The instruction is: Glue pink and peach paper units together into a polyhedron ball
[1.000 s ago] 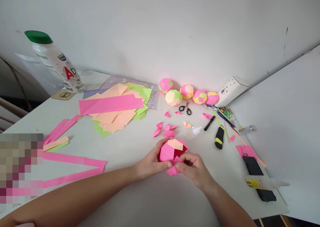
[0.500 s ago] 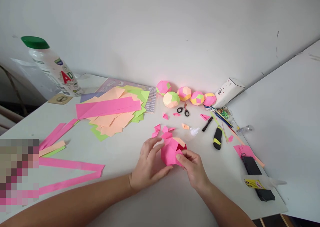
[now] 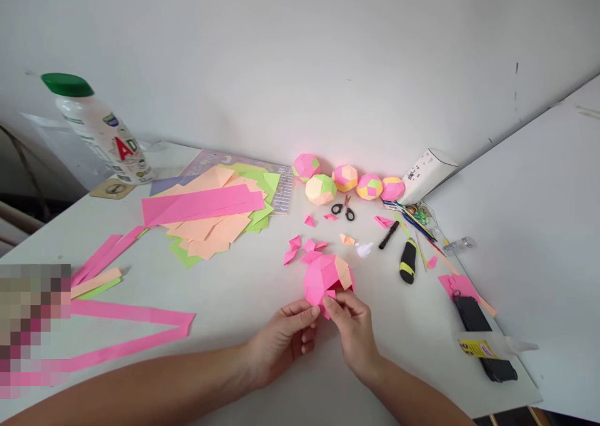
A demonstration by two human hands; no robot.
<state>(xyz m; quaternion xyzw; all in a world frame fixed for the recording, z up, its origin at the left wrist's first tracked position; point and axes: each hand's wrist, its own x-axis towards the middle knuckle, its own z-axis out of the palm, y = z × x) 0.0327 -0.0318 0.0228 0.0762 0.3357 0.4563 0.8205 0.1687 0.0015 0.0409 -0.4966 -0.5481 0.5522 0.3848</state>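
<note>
A partly built paper ball [image 3: 322, 274], mostly pink with a peach panel and an opening on its right side, is between both hands. My left hand [image 3: 291, 335] pinches its lower left edge between thumb and fingers. On the lower right, my right hand [image 3: 354, 326] grips a pink flap with the thumb in front and the fingers behind, near the opening. Small folded pink pieces [image 3: 294, 243] lie just beyond the ball, and a folded peach piece [image 3: 347, 240] rests to their right.
Five finished paper balls [image 3: 320, 189] line the wall, with scissors [image 3: 344, 209] before them. Paper sheets [image 3: 206, 204] and a bottle [image 3: 105, 132] are at left. A cutter [image 3: 408, 260], a marker [image 3: 389, 235], a glue bottle [image 3: 487, 346] and a black case [image 3: 473, 320] are at right.
My left hand has moved from the ball's left side down to its lower edge, its fingers now closed in a pinch. The ball has turned, bringing the peach panel further right.
</note>
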